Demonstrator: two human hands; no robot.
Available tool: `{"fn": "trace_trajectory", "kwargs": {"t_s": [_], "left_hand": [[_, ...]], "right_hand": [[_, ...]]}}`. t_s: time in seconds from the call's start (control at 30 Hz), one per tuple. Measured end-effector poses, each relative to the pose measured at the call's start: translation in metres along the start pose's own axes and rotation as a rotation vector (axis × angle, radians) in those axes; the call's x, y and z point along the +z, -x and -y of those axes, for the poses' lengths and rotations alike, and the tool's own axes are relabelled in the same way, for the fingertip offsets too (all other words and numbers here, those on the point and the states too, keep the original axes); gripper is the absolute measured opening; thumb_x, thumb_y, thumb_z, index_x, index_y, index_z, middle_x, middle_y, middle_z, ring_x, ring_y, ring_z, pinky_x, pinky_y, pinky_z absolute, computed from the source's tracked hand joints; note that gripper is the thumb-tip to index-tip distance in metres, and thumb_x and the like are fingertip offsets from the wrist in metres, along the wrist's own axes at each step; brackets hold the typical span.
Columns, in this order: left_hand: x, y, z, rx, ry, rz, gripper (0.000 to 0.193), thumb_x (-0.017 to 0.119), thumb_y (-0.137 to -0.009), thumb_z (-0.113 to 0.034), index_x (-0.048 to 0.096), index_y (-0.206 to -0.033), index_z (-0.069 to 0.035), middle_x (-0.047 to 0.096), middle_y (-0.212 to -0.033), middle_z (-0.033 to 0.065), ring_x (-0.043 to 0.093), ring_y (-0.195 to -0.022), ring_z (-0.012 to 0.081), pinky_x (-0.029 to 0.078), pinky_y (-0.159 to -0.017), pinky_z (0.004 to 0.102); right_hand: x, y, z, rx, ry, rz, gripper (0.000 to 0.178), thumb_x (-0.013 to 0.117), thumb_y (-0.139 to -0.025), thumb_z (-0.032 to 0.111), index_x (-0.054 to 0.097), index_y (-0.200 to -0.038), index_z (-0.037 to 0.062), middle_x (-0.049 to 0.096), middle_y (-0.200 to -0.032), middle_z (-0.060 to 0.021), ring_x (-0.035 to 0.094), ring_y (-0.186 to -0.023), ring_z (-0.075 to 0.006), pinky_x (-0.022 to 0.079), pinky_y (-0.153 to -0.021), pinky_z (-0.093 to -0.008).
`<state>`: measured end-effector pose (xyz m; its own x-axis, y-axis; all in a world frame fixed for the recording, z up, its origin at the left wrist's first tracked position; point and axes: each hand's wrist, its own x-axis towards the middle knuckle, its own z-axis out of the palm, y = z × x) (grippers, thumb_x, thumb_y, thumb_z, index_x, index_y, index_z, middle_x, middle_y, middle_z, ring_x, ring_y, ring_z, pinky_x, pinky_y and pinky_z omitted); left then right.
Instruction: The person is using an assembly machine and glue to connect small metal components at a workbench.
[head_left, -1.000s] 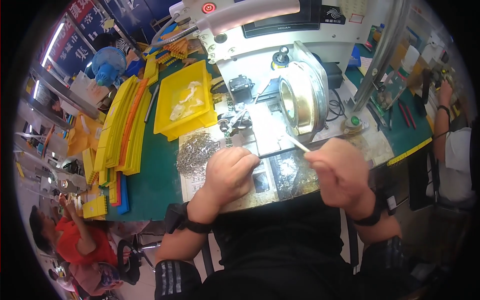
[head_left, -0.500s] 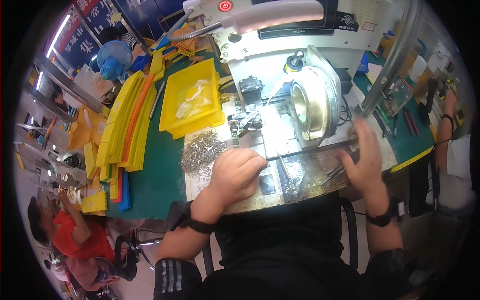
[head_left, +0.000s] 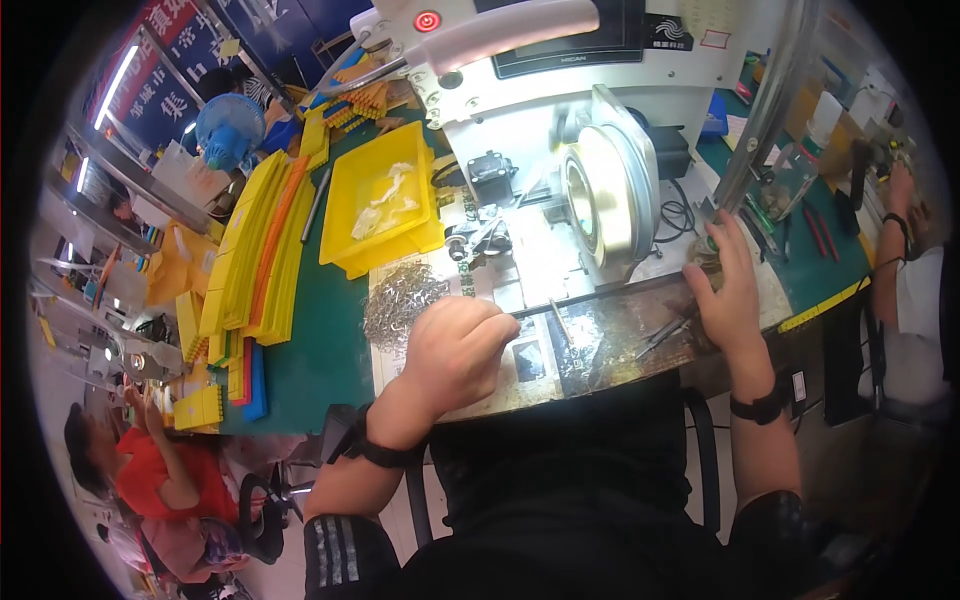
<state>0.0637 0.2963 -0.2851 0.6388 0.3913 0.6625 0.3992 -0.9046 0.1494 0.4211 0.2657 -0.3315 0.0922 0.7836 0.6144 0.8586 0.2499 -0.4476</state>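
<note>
My left hand is closed with its fingers curled, on the bench's front edge beside a pile of small wiry metal pieces. Whatever its fingers may hold is hidden. My right hand is open, thumb and fingers apart, by a small round object partly behind it that I cannot make out. Between and beyond the hands stands a white machine with a brightly lit work area. Its big pale-gold wheel faces left, and small metal fittings sit left of it.
A yellow bin holding crumpled white material stands left, beside stacked yellow strips. Thin tools lie near the front edge. Red-handled pliers and a metal post are at right. Other people sit at left and right.
My right hand has moved slightly up and settled beside the small round object; its blur is gone. My left hand stays closed in nearly the same place. The view has shifted a little.
</note>
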Motion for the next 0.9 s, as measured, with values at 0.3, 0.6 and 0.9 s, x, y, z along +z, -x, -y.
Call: {"fn": "trace_trajectory", "kwargs": {"t_s": [0.3, 0.6, 0.9], "left_hand": [[-0.012, 0.001, -0.005, -0.013, 0.017, -0.018, 0.023, 0.066, -0.067, 0.006, 0.064, -0.086, -0.007, 0.061, -0.078, 0.0082, 0.06, -0.071, 0.028, 0.046, -0.064, 0.0368], [-0.073, -0.011, 0.048, -0.461, -0.017, -0.361, 0.011, 0.067, -0.079, 0.004, 0.063, -0.085, -0.005, 0.057, -0.076, 0.0102, 0.056, -0.069, 0.0277, 0.046, -0.063, 0.0355], [-0.008, 0.025, 0.038, -0.258, -0.003, -0.029, 0.009, 0.068, -0.083, -0.004, 0.068, -0.092, -0.005, 0.064, -0.082, 0.0117, 0.062, -0.077, 0.0322, 0.049, -0.067, 0.04]], "right_hand": [[0.003, -0.003, 0.004, 0.02, -0.024, 0.021, 0.053, 0.073, -0.087, 0.024, 0.057, -0.13, -0.0035, 0.047, -0.146, -0.0254, 0.047, -0.133, -0.0421, 0.038, -0.11, -0.044], [-0.002, 0.001, 0.001, 0.033, -0.053, 0.026, 0.051, 0.073, -0.086, 0.022, 0.058, -0.128, -0.0027, 0.048, -0.145, -0.0243, 0.048, -0.133, -0.041, 0.038, -0.11, -0.0431], [-0.001, -0.002, 0.002, 0.058, -0.063, 0.0, 0.048, 0.073, -0.086, 0.02, 0.059, -0.126, -0.0018, 0.049, -0.145, -0.0237, 0.048, -0.132, -0.0404, 0.038, -0.11, -0.0428]]}}
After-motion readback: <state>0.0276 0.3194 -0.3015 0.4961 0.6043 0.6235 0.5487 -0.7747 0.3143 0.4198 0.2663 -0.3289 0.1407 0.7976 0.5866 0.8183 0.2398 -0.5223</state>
